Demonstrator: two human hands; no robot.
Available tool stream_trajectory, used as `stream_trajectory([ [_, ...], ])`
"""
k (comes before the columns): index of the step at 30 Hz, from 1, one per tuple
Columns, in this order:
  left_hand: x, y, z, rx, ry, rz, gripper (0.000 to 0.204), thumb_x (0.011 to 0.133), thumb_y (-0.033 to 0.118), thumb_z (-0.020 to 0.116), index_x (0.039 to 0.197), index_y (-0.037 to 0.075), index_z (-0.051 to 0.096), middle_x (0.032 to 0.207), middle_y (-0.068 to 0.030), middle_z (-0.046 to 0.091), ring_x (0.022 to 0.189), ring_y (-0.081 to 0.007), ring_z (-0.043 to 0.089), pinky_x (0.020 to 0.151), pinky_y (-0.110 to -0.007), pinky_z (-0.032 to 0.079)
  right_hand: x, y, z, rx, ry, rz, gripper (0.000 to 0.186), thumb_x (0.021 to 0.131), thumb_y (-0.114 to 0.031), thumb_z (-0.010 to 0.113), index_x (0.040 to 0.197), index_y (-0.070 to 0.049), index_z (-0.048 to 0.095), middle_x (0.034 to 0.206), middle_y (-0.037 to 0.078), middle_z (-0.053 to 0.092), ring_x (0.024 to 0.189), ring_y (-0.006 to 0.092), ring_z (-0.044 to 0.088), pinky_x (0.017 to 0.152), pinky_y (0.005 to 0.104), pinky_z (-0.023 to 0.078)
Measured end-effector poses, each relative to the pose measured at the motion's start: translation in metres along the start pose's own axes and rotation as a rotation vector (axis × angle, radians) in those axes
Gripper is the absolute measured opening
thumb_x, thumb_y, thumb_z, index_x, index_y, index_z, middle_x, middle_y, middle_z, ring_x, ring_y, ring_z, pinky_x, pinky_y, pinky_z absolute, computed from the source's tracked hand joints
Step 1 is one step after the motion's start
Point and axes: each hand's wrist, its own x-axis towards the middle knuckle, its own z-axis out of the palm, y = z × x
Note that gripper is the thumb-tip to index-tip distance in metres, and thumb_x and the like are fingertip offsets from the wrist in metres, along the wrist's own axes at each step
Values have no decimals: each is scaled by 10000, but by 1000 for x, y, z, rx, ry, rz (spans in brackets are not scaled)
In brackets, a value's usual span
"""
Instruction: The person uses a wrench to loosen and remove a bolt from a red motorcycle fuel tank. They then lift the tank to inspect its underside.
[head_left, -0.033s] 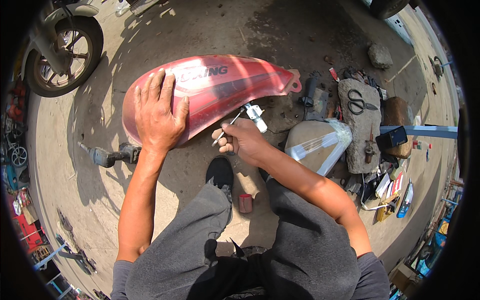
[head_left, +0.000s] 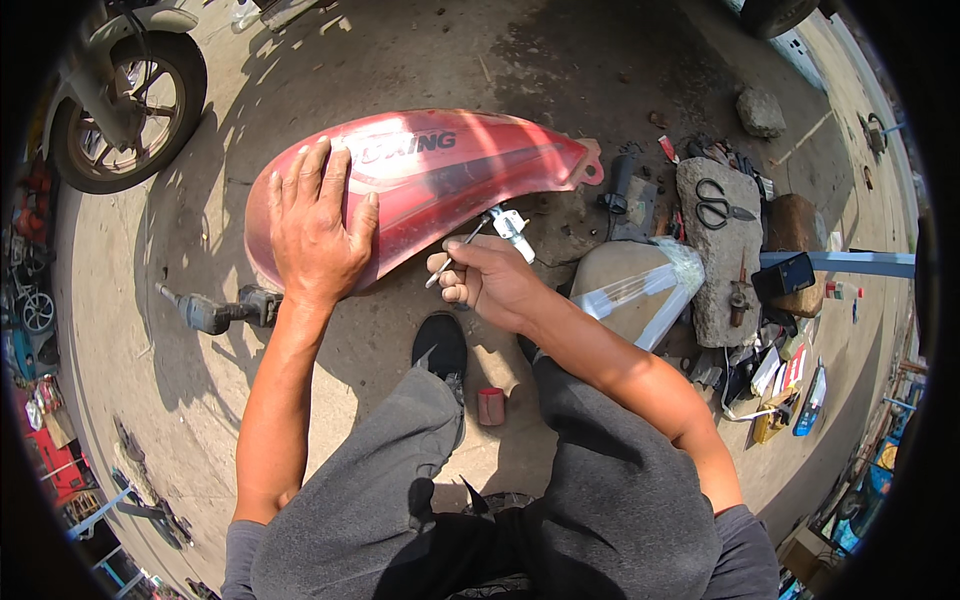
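Observation:
A red motorcycle fuel tank (head_left: 430, 190) lies on its side on the concrete. My left hand (head_left: 318, 225) rests flat on its rounded left part, fingers stretched out. Below the tank's near edge my right hand (head_left: 490, 280) is closed around a thin silver rod-like tool (head_left: 447, 267). One end of this tool reaches up beside the fuel tap (head_left: 513, 235), a silver fitting with a pale cup, at the tank's underside. The exact kind of tool and any contact with the fitting are too small to tell.
A cordless power tool (head_left: 225, 310) lies left of the tank, near a motorcycle wheel (head_left: 130, 110). On the right, scissors (head_left: 722, 205) lie on a stone block (head_left: 715, 290), beside a taped seat-like piece (head_left: 625, 290). A small red cylinder (head_left: 491, 406) stands between my feet.
My right hand and the thin silver tool have shifted very slightly, with the tool's lower end turned a little. My left hand and the tank stay put.

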Motion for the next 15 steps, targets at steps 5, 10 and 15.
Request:
stream_trajectory([
  [5,0,-1,0,-1,5,-1,535,829,323,644,1290,59,584,1383,-149,519,1305,-331,454,1129,-513,272,-6,-10,-6,348,-152,124,167,1005,-130,502,1035,22,566,1023,130,621,778,117,629,677,240,587],
  [10,1,-1,-1,-13,4,-5,536,829,321,644,1291,57,584,1379,-152,523,1306,-332,453,1128,-513,272,-3,4,1,-143,98,46,196,999,-158,509,1020,32,553,939,141,655,722,137,639,647,272,596],
  [15,1,0,-1,-6,1,-6,533,832,322,642,1291,57,584,1382,-152,520,1304,-336,456,1130,-518,271,2,11,3,-375,175,-19,233,1005,-154,488,1064,69,515,963,166,653,723,148,643,636,278,605],
])
